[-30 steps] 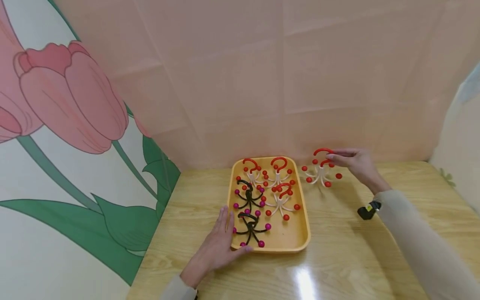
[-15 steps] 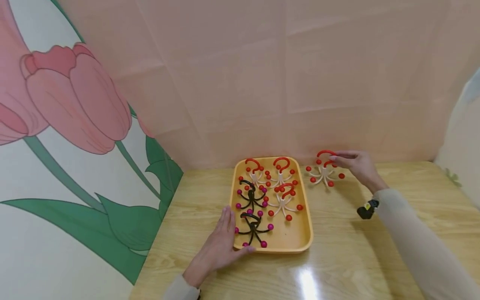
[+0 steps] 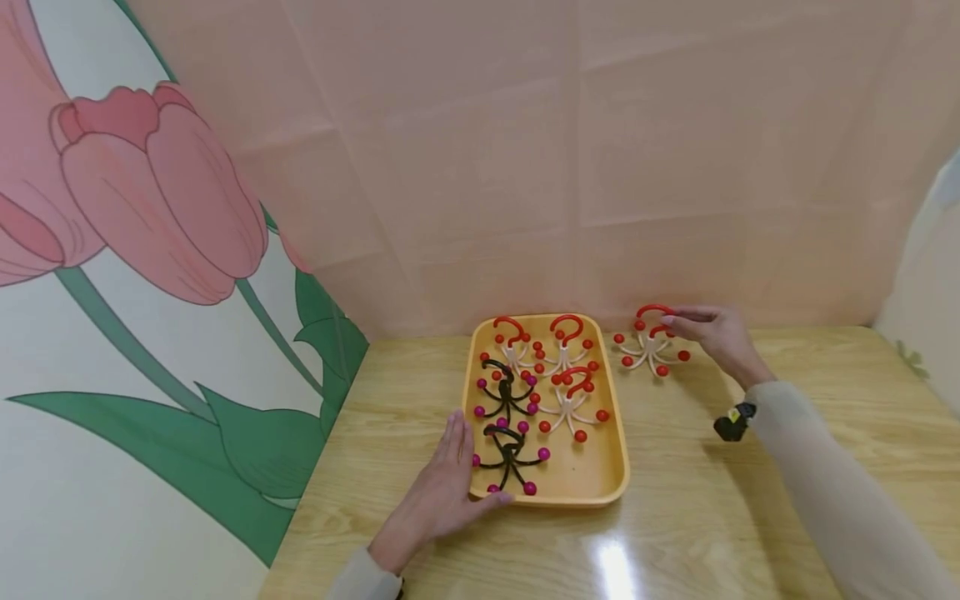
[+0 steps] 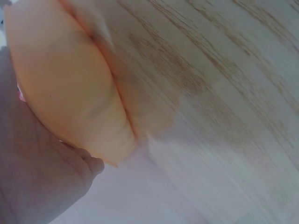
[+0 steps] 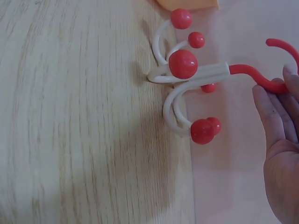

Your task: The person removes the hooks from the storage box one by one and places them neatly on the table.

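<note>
My right hand point(image 3: 716, 337) pinches the red hook of a white multi-arm hanger point(image 3: 651, 354) with red ball tips, to the right of the tray. In the right wrist view, the curved lower arms of this hanger point(image 5: 210, 72) are at the tabletop; whether they touch it I cannot tell. My left hand point(image 3: 438, 492) rests against the left side of the yellow tray point(image 3: 573, 501), fingers straight, thumb along its near edge. Inside the tray stand two black hangers point(image 3: 510, 450) with magenta balls on the left. Three white-and-red hangers point(image 3: 569, 406) stand at its back and right.
The wooden table point(image 3: 690, 500) meets a pinkish cloth backdrop point(image 3: 480, 183) just behind the tray and the held hanger. A wall with a tulip picture point(image 3: 157, 200) closes off the left side. Another pale wall point(image 3: 930, 292) bounds the right.
The hanger in my right hand has come down slightly toward the table. My left hand has stayed at the tray. The head view has shifted a little.
</note>
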Demonstrator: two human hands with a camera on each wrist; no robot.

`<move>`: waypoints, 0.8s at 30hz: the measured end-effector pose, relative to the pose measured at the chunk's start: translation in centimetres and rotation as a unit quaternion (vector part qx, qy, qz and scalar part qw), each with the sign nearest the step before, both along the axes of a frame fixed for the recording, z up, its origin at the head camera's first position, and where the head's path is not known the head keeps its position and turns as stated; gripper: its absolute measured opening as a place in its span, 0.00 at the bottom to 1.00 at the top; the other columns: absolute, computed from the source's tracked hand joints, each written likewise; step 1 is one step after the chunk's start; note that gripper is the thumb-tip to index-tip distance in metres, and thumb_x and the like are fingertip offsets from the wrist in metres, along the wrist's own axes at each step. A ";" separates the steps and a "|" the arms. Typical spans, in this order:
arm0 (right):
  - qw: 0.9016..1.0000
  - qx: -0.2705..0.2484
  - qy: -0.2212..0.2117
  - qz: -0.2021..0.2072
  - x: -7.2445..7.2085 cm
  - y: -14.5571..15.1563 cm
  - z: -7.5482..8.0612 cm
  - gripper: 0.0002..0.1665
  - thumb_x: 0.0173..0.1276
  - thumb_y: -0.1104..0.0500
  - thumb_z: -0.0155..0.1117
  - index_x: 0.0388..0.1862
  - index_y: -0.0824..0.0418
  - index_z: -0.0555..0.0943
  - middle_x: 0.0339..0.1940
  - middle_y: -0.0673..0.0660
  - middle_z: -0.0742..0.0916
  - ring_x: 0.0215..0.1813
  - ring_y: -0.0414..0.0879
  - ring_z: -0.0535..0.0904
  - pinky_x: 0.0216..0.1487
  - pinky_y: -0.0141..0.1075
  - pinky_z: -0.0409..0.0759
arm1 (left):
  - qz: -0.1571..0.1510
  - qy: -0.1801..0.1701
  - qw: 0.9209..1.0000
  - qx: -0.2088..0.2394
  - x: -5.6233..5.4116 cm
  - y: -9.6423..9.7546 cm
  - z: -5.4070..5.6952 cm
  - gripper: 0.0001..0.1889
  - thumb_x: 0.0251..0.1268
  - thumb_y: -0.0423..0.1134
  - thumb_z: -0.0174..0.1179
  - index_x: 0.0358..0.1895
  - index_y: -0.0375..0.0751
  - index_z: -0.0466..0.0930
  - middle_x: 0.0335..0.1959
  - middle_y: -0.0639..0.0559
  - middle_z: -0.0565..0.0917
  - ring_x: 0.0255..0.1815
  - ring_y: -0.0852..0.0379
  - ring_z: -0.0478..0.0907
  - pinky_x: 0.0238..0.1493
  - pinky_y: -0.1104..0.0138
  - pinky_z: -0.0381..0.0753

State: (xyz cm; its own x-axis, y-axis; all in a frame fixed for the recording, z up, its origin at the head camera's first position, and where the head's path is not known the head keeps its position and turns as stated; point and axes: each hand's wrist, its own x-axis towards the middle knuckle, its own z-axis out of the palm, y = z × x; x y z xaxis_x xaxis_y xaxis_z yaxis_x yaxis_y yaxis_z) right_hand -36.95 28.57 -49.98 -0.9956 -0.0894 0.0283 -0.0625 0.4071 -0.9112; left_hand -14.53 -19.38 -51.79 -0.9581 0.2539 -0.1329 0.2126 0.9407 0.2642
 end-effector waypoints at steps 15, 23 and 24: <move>1.000 0.016 0.013 -0.002 -0.3 0.3 -0.4 0.42 0.71 0.34 0.68 0.71 0.62 0.80 0.51 0.43 0.94 0.45 0.26 0.88 0.47 0.16 0.76 | 0.005 0.000 1.000 -0.004 0.0 0.0 0.0 0.66 0.61 0.86 0.45 0.87 0.38 0.36 0.89 0.40 0.29 0.90 0.42 0.30 0.88 0.48 0.51; 0.996 0.082 0.024 0.001 0.5 -1.1 2.0 0.51 0.67 0.30 0.70 0.81 0.54 0.70 0.78 0.58 0.77 0.77 0.55 0.76 0.72 0.49 0.80 | 0.003 0.002 1.000 0.002 -0.1 0.0 -0.2 0.67 0.61 0.86 0.46 0.87 0.37 0.37 0.89 0.41 0.29 0.90 0.43 0.28 0.88 0.46 0.52; 0.996 0.085 0.031 0.009 0.9 -1.6 2.7 0.53 0.67 0.31 0.70 0.82 0.55 0.67 0.81 0.61 0.74 0.80 0.61 0.71 0.75 0.56 0.76 | 0.003 0.000 1.000 0.003 -0.1 0.0 -0.1 0.67 0.61 0.86 0.46 0.87 0.38 0.37 0.89 0.41 0.29 0.90 0.43 0.28 0.88 0.46 0.51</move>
State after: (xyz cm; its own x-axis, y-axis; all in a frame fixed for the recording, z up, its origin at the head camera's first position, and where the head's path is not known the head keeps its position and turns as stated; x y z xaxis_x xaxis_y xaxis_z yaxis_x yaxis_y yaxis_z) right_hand -36.07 26.93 -47.29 -0.9907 -0.1151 0.0722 -0.1244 0.5544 -0.8229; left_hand -14.60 -19.35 -51.90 -0.9598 0.2486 -0.1306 0.2069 0.9404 0.2699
